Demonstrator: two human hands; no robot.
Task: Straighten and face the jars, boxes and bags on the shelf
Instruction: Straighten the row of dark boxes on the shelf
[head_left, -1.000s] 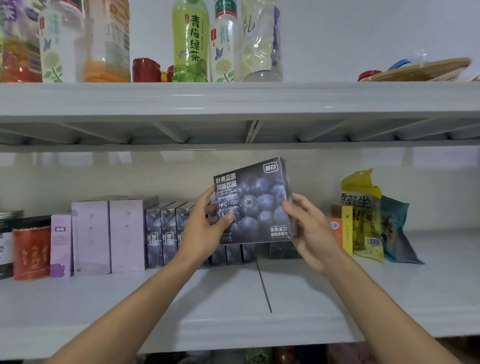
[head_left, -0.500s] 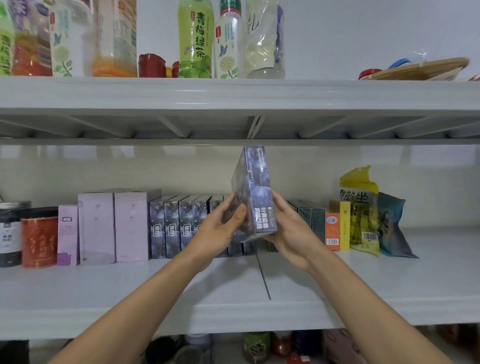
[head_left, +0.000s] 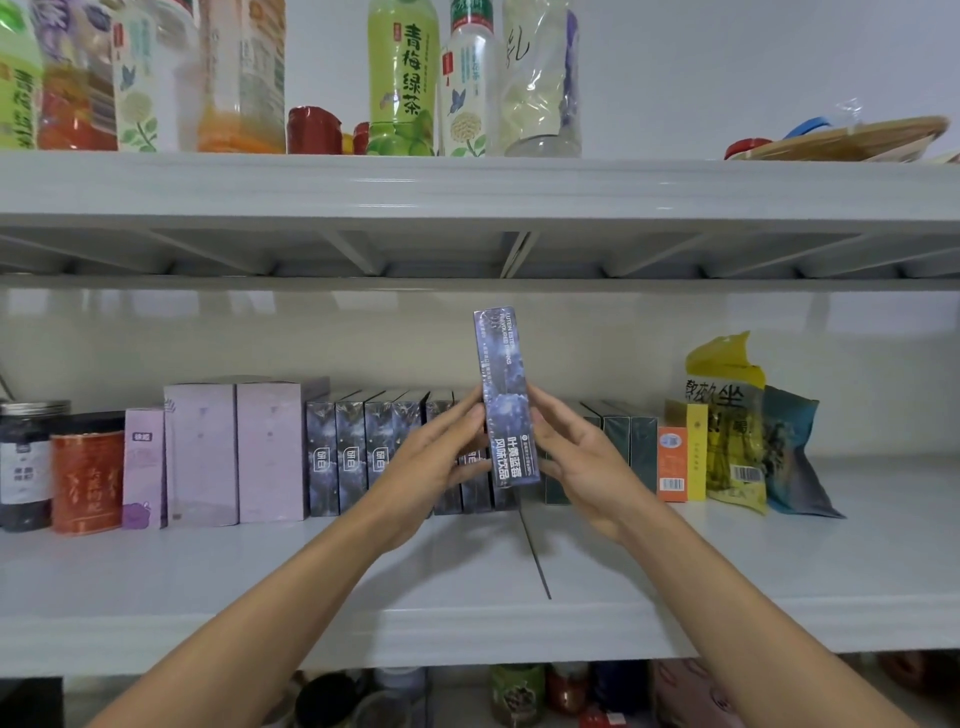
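A dark blueberry box (head_left: 505, 384) stands upright above the middle shelf (head_left: 675, 582), its narrow spine turned to me. My left hand (head_left: 436, 462) grips its left side and my right hand (head_left: 582, 457) grips its right side, thumbs up along the edges. It hovers in front of a row of matching dark boxes (head_left: 353, 457), spines out, partly hidden by my hands. Left of these stand two lilac boxes (head_left: 234, 452), a small purple box (head_left: 143, 467), a red jar (head_left: 85, 480) and a dark jar (head_left: 23, 462).
Right of my hands stand dark green boxes (head_left: 626, 447), an orange box (head_left: 671, 462), a yellow box (head_left: 697, 452), a yellow bag (head_left: 732, 431) and a blue bag (head_left: 789, 457). Drink bottles (head_left: 402, 78) line the upper shelf. More jars sit on the shelf below.
The blueberry box has turned from its wide front facing me to its narrow spine facing me, upright. Both hands slid to its sides and lower part.
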